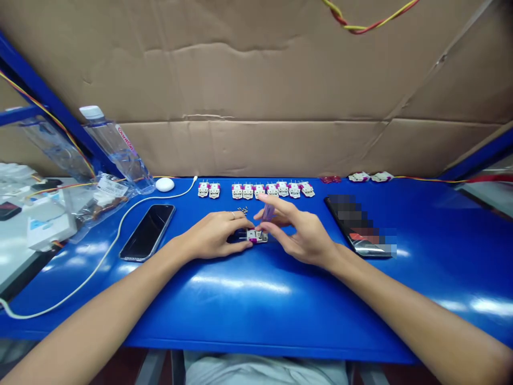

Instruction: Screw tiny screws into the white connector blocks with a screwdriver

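A small white and purple electrical plug (257,236) lies on the blue table, its metal prongs pointing left. My left hand (218,232) pinches it from the left between thumb and fingers. In the fingers of my right hand (304,232) is a small screwdriver with a see-through purple handle (268,213). It leans over the plug with its tip down at the plug's right part; whether it sits in a screw I cannot tell. Just behind my left fingertips lies a little pile of screws (242,210).
Along the back stands a row of similar plugs (237,191), with two more white pieces (381,176) and red bits (330,179) at right. Phones lie left (148,232) and right (352,224). A white cable (120,224), bottle (116,147) and plastic bag (102,206) are at left.
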A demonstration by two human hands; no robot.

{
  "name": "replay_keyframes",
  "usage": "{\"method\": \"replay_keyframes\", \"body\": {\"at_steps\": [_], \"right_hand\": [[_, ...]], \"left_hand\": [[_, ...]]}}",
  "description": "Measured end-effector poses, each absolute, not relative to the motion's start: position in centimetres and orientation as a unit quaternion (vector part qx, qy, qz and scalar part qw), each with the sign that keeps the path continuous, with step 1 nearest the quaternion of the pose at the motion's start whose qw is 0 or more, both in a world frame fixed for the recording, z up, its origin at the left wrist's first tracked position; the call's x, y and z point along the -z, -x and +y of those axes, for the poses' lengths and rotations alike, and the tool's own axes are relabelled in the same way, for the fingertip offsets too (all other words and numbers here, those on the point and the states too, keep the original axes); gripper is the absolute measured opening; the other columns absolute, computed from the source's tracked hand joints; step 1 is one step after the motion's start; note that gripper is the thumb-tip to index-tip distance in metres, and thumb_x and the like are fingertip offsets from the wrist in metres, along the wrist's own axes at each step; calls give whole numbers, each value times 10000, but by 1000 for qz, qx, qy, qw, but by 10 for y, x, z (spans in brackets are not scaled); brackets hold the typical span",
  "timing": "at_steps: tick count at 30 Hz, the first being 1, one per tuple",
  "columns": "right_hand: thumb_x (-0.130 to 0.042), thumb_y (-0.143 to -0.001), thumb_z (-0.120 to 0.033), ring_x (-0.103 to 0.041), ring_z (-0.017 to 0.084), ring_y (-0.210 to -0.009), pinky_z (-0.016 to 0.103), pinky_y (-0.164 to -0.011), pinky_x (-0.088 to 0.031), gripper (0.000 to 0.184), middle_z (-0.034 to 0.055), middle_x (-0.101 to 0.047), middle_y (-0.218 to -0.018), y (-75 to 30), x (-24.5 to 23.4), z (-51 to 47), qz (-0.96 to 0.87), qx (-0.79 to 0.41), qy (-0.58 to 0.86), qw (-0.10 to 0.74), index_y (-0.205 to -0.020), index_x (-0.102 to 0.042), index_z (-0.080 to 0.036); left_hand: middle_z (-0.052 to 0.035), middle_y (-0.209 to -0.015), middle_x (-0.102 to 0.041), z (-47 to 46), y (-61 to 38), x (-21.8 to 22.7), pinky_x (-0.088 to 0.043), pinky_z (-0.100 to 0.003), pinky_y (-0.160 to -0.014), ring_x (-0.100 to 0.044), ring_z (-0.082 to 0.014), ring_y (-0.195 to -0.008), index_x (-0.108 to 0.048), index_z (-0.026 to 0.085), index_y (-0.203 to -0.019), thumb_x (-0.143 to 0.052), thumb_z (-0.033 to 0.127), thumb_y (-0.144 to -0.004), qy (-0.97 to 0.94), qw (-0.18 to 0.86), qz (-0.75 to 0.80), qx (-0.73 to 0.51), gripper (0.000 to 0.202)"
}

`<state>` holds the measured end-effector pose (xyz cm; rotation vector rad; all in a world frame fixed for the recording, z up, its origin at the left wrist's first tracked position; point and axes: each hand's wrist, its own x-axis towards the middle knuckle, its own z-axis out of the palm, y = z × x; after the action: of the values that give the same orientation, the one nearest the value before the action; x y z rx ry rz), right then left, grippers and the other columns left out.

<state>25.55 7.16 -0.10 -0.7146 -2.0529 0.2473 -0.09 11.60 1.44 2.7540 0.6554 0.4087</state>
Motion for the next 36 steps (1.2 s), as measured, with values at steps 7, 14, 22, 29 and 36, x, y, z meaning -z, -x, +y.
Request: {"method": "replay_keyframes", "body": {"at_steps": [7, 14, 22, 29, 36], "right_hand": [[-710, -1061, -217, -856, 150, -834, 240, -805, -728, 625, 21, -853, -1220, -251, 1, 70, -832, -1, 265, 487, -1635, -493, -331], [-630, -1085, -176, -864, 207, -1026, 325, -946, -733, 561, 60, -813, -1354, -254, -1, 68, -835, -58, 299, 458, -1620, -512, -293], [-730, -1038, -172, -850, 170, -759, 254, -695, -720, 488, 41, -857, -1179, -242, 0, 63, -811, 22, 307, 497, -1491, -577, -271], [-712, -1039, -199, -786, 162, -692, 277, -634, -693, 465, -18, -783, -909, -246, 1, 71, -766, -59, 309, 561, -1460, -539, -291], [-715, -1051, -277, -848, 230, -969, 406, -884, -739, 226, 55, -824, -1133, -254, 10, 80, -733, -173, 378, 539, -1264, -639, -265]], "left_hand": [[-98, -1185, -776, 117, 0, -13, -574, -332, -890, -757, -255, -1044, -726, 199, -1220, -650, 414, -1072, -953, 143, 224, -142, 271], [-97, -1204, -775, 117, 0, -12, -561, -329, -879, -752, -246, -1026, -721, 193, -1242, -640, 423, -1081, -956, 131, 226, -136, 292], [-84, -1140, -771, 116, 0, -13, -552, -312, -830, -746, -229, -960, -732, 189, -1183, -658, 401, -1072, -955, 128, 224, -144, 250], [-55, -1040, -820, 118, 4, -20, -527, -286, -752, -756, -199, -845, -767, 191, -1220, -711, 402, -1042, -966, 84, 212, -123, 282], [-66, -1066, -855, 122, 9, -25, -540, -284, -740, -793, -210, -850, -801, 200, -1252, -728, 424, -1030, -972, 70, 202, -99, 324]]}}
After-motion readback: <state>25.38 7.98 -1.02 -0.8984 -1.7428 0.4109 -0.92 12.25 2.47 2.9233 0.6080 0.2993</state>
